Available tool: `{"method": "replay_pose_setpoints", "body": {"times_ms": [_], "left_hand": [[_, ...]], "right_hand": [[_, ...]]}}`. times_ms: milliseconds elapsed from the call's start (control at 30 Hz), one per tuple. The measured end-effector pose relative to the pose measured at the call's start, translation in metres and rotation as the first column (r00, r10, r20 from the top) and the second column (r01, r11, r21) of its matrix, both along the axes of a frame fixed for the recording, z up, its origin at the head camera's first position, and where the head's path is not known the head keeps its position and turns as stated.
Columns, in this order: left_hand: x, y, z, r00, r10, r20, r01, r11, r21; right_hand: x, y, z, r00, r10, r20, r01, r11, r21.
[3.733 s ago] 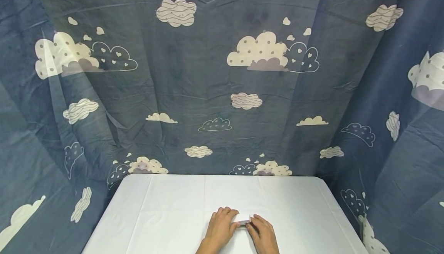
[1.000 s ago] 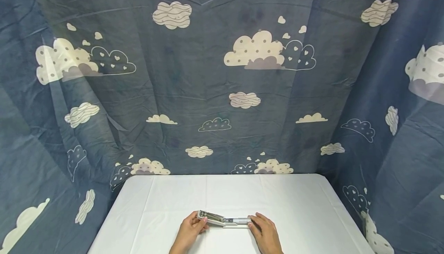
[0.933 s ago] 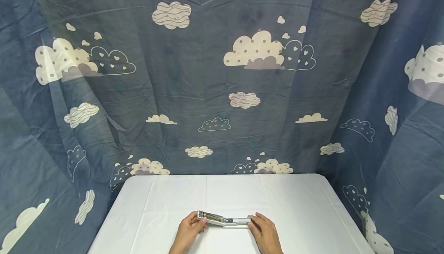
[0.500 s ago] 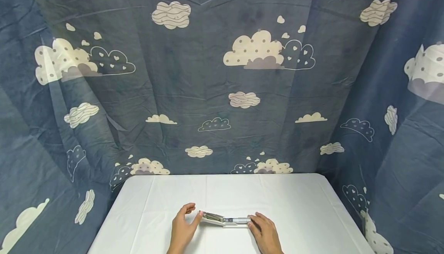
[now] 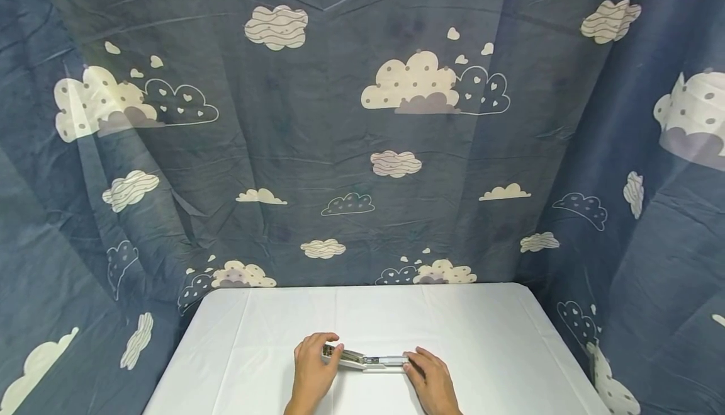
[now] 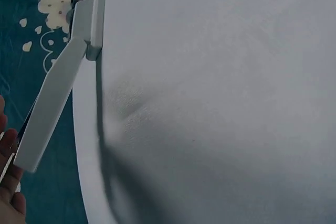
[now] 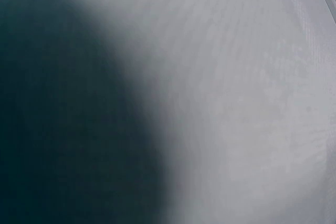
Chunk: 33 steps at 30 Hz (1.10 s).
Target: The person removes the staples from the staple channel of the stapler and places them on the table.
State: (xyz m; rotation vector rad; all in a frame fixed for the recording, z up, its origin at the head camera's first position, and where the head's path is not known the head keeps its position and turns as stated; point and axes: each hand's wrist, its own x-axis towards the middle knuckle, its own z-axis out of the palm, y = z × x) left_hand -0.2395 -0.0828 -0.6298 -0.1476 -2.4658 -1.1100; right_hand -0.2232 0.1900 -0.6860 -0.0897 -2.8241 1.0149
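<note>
A white stapler [image 5: 374, 368] lies opened out near the front of the table in the head view. Its cover [image 5: 350, 356] is swung back and slopes up to the left, showing a metal inside. My left hand [image 5: 313, 364] is at the cover's raised end, with thumb and fingers around it. The left wrist view shows the cover [image 6: 50, 108] from its smooth outer side, fingers [image 6: 8, 142] at its end. At the other end, my right hand [image 5: 433, 377] pinches the stapler between thumb and fingers. A dark blur fills much of the right wrist view; the stapler cannot be seen there.
The stapler is on a table [image 5: 272, 314] with a white cover. Behind it and at both sides hangs a dark blue curtain [image 5: 317, 119] printed with clouds.
Earlier both hands were close together over the stapler; then its cover was swung out to the left. My left hand briefly loosened at the cover's end and has come back around it. My right hand stays put.
</note>
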Motion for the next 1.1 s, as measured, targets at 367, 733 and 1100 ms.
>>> {"method": "replay_pose_setpoints", "body": {"times_ms": [367,733,1100], "left_hand": [[0.002,0.025,-0.009,0.992,-0.094,-0.085,0.072,0.97,-0.232],[0.002,0.051,-0.01,0.982,-0.172,-0.074,0.146,0.95,-0.277],[0.001,0.061,-0.021,0.982,-0.185,-0.048,0.161,0.936,-0.313]], "right_hand": [[-0.001,0.002,-0.001,1.0,0.005,-0.008,-0.004,1.0,0.007],[-0.003,-0.001,-0.002,1.0,-0.012,0.005,0.012,1.0,-0.011],[-0.002,0.001,-0.002,1.0,0.006,-0.003,-0.006,1.0,-0.021]]}}
